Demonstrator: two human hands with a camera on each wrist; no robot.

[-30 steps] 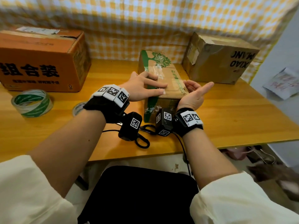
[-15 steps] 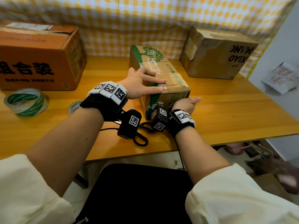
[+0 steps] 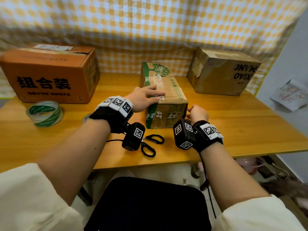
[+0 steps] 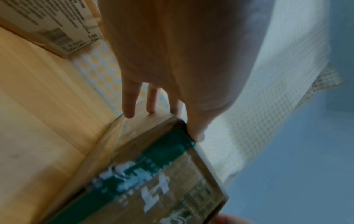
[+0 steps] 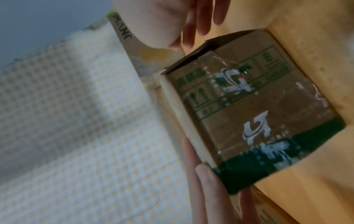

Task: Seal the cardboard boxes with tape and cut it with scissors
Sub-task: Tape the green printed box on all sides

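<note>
A small brown box point(image 3: 168, 87) with a green stripe and tree print stands mid-table, with clear tape along its top. My left hand point(image 3: 155, 95) rests flat on the near top edge, fingers straight point(image 4: 130, 106); those fingers point(image 5: 210, 189) also show in the right wrist view. My right hand point(image 3: 190, 111) is at the box's point(image 5: 249, 106) near right top corner. Its thumb and forefinger tips point(image 5: 188, 44) sit close together there; whether they pinch tape is unclear. Black-handled scissors point(image 3: 150, 144) lie in front of the box, blades hidden by my left wrist. A green-and-white tape roll point(image 3: 45, 114) lies at left.
An orange box point(image 3: 50, 75) stands at back left and a worn brown box point(image 3: 223, 72) at back right, against a checked cloth. Part of a second roll point(image 3: 85, 117) shows behind my left wrist. The table's front edge point(image 3: 166, 164) runs close below the scissors.
My right hand turned from palm-up beside the box, dropped to its front face, then moved to the near right corner. My left hand stayed on the top.
</note>
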